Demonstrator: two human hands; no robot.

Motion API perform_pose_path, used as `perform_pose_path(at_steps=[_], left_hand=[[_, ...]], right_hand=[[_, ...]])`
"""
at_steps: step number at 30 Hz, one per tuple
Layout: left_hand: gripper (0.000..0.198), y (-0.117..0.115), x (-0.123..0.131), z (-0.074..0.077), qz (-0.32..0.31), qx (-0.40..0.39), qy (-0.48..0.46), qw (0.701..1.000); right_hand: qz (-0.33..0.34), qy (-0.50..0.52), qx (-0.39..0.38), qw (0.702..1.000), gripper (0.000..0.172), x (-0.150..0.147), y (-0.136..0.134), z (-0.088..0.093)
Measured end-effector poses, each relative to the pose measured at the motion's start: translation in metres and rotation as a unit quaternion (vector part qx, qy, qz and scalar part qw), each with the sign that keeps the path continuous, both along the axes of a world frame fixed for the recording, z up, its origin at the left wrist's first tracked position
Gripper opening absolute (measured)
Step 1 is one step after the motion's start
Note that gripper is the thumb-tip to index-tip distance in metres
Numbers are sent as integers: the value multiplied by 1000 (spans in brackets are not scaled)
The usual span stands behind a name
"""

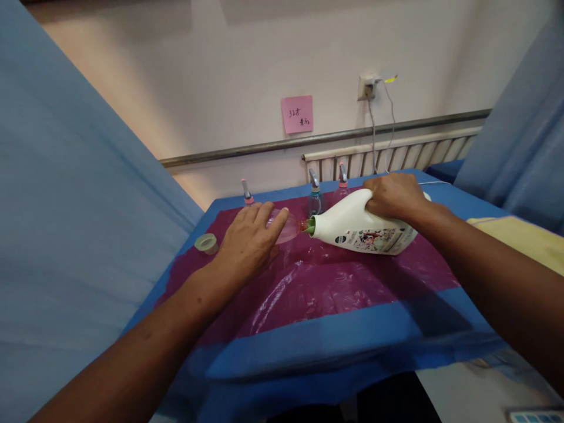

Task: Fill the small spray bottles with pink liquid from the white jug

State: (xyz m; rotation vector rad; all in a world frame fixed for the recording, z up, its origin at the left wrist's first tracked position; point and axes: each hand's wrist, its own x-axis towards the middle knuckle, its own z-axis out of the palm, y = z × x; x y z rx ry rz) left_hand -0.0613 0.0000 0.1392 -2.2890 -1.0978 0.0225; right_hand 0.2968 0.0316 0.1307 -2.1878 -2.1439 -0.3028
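My right hand [394, 194] grips the handle of a large white jug [372, 229], tipped on its side with its mouth to the left. The jug's green spout meets the narrow neck of a clear pinkish bottle [286, 228]. Around that bottle my left hand [251, 235] is wrapped, the bottle tilted with its neck to the right. A pale green cap [206, 243] lies left of my left hand. Behind stand a blue-tinted pump bottle [315, 202] and a pink-collared one [343, 183]; another pink-collared pump [248, 197] shows behind my left hand.
A purple plastic sheet [308, 294] covers part of the blue-draped table [352, 329]. Yellow cloth [520, 238] lies at the right. Blue curtains [66, 176] hang on both sides. Behind are a rail [247, 151], a pink note [297, 114] and a socket with cables [366, 87].
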Motion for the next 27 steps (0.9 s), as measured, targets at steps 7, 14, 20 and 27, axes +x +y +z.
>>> perform_pose_path(at_steps=[7, 14, 20, 27], left_hand=[[73, 0, 1, 0, -6, -3, -5, 1000], [71, 1, 0, -1, -16, -16, -27, 999], [71, 0, 2, 1, 1, -17, 0, 1000], [72, -1, 2, 3, 1, -15, -1, 1000]], right_hand=[[2, -1, 4, 1000, 37, 0, 1, -1], [6, -5, 8, 1000, 35, 0, 2, -2], [8, -3, 1, 1000, 36, -2, 3, 0], [5, -8, -4, 1000, 37, -4, 3, 1]])
